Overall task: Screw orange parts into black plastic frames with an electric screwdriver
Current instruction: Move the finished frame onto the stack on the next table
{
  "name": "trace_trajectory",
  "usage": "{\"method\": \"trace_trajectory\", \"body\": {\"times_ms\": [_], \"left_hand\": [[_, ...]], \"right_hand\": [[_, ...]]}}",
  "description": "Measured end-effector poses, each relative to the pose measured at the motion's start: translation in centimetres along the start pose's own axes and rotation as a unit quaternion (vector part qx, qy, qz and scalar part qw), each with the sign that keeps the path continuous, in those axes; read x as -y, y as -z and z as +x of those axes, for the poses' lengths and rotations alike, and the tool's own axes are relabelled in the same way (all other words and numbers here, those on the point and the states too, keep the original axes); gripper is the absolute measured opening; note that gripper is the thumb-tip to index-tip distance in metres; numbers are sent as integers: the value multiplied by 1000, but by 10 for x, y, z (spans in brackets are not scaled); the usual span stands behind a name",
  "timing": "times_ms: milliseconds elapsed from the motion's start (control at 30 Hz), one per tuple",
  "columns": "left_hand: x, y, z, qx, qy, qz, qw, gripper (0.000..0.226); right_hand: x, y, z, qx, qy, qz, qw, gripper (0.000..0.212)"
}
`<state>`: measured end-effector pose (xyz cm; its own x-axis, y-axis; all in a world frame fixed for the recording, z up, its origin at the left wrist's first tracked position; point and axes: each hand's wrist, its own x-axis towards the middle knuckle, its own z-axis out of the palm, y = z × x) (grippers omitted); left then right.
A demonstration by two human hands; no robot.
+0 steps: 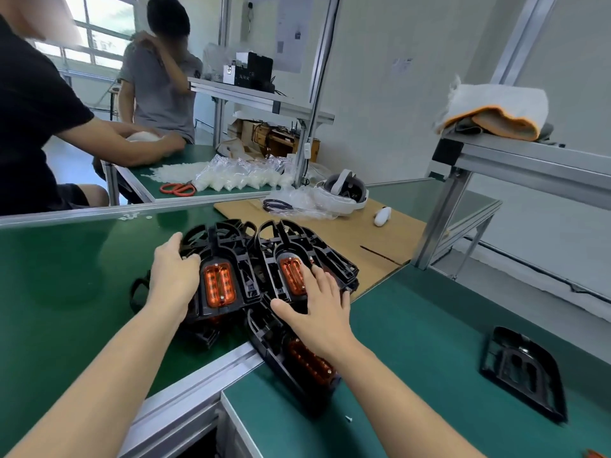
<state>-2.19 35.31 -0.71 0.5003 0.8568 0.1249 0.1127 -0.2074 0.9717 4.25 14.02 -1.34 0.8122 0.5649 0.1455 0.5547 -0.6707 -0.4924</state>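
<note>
Head view: left hand (172,276) is gripping the left frame (220,282), steadying the stack; right hand (319,312), fingers straight, is pressing the right frame (297,259)

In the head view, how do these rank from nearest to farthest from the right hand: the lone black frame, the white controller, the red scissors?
From the right hand, nearest first:
1. White controller, beyond the hand on the cardboard sheet.
2. Lone black frame, off to the right on the green mat; not much farther than the controller.
3. Red scissors, far left on the neighbouring table.
</note>
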Motion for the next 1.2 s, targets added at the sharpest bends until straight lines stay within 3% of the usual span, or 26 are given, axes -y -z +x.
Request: {"method": "trace_trajectory", "body": {"times_ms": [133, 300, 433, 733, 900, 1100, 1200], "left_hand": [[3, -1, -12, -27, -70, 180, 981, 55], [6, -5, -27, -28, -188, 379, 906, 45], [14, -1, -32, -36, -200, 398, 894, 43], [14, 1, -32, -2, -204, 346, 916, 50], [18, -3, -37, 57, -214, 386, 895, 82], [20, -3, -37, 41, -229, 387, 892, 80], [21, -3, -43, 44, -242, 424, 871, 77]], "right_hand": [[-4, -4, -2, -17, 25, -24, 999, 76], [-10, -6, -4, -28, 45, -59, 997, 70], [-14, -8, -5, -39, 60, -66, 995, 68], [-17, -10, -5, -40, 74, -81, 993, 66], [-19, -11, -5, -20, 76, -120, 990, 64], [-15, -11, -5, -22, 70, -147, 986, 63], [-16, -11, -6, -22, 69, -152, 986, 64]]}}
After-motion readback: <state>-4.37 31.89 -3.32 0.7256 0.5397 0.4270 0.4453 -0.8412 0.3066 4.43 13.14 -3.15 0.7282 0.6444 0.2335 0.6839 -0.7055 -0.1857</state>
